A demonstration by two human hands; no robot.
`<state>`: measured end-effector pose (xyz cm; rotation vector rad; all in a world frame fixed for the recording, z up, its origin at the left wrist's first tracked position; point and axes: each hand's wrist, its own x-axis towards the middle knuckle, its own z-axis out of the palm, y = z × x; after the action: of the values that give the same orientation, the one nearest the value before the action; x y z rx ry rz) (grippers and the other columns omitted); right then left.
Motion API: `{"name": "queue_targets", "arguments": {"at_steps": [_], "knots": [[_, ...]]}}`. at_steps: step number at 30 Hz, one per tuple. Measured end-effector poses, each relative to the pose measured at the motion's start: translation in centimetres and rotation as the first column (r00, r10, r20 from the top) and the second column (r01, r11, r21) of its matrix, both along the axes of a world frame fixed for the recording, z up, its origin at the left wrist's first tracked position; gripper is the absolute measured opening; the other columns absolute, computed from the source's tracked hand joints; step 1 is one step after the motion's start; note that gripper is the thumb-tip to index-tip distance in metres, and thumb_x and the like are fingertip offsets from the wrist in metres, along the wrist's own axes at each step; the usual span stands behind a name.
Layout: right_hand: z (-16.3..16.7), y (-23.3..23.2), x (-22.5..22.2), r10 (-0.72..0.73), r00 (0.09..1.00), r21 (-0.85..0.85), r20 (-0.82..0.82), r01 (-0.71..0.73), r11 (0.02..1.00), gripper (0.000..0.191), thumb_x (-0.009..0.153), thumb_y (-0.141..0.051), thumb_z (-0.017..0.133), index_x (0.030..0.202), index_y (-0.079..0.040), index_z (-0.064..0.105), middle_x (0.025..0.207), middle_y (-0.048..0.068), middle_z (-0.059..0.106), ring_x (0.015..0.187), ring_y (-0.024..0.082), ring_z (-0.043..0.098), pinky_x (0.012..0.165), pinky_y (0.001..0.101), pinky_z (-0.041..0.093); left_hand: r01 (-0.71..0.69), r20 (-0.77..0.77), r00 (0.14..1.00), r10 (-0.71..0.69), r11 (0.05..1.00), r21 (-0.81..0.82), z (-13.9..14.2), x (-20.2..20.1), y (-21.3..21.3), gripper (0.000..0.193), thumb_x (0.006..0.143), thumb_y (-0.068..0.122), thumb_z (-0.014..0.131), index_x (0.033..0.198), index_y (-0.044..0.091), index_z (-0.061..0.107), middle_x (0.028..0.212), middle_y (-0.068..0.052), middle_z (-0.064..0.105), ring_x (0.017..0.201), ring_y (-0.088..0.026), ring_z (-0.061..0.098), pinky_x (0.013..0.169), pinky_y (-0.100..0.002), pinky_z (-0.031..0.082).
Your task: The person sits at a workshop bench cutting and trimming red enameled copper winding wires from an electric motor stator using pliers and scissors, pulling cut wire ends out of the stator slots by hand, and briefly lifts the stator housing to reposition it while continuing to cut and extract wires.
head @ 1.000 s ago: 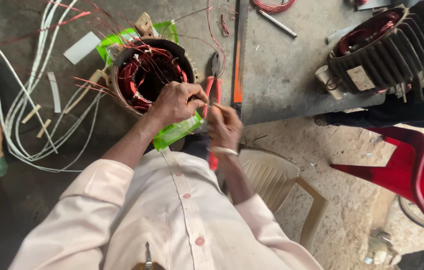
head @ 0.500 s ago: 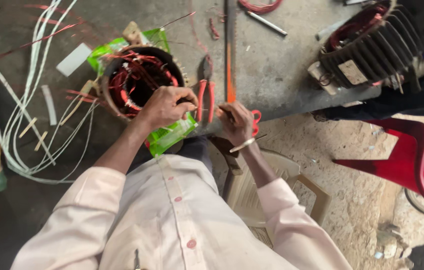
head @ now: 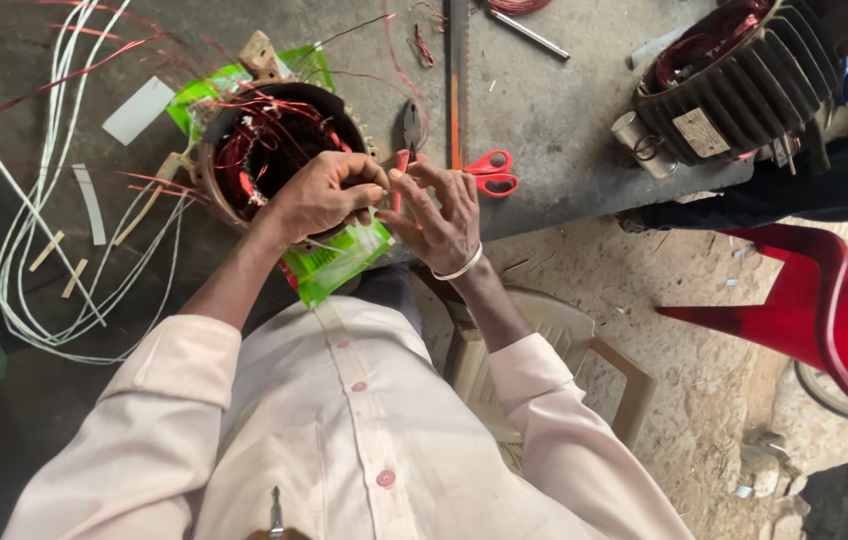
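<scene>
Copper-red winding wire fills the round motor stator (head: 279,160) that sits on a green sheet (head: 329,262) on the grey table (head: 554,110), just in front of me. My left hand (head: 322,195) rests on the stator's near rim, fingers curled shut around what looks like a thin wire end, though I cannot tell exactly what is pinched. My right hand (head: 441,212) is touching it, thumb and forefinger together on a small red piece (head: 396,180), perhaps a plier handle or sleeve; the other fingers are spread. Red-handled scissors (head: 489,172) lie just beside the right hand, and loose white cords (head: 34,230) trail off to the left. I judge the risk to be a nick or kink in the fine wire if either hand pulls too hard, or stray strands snagging on the rim.
</scene>
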<state>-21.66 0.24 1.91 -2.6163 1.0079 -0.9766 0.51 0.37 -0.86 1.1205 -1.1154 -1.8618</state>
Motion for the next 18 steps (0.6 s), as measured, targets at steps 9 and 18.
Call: {"name": "queue_targets", "arguments": {"at_steps": [9,18], "knots": [[-1.2,3.6,1.9,-0.321,0.936,0.201,0.144,0.29,0.936,0.02,0.09,-0.014,0.082,0.108,-0.015,0.073,0.103,0.006,0.071,0.095,0.025,0.066,0.086,0.0381,0.047,0.069,0.166,0.985,-0.038,0.98,-0.185,0.6,-0.5,-0.1,0.01,0.09,0.01,0.069,0.096,0.004,0.076,0.079,-0.002,0.075,0.062,-0.006,0.067,0.056,-0.024,0.055],[-6.4,4.0,-1.8,-0.712,0.506,0.837,0.486,-0.504,0.213,0.018,0.093,-0.013,0.077,0.1,0.002,0.07,0.084,0.003,0.068,0.076,0.013,0.062,0.073,0.0301,0.05,0.212,0.406,0.913,-0.02,0.876,-0.433,0.9,-0.5,-0.1,0.016,0.083,0.015,0.069,0.095,0.007,0.076,0.077,-0.007,0.075,0.067,-0.014,0.072,0.064,-0.032,0.055]]}}
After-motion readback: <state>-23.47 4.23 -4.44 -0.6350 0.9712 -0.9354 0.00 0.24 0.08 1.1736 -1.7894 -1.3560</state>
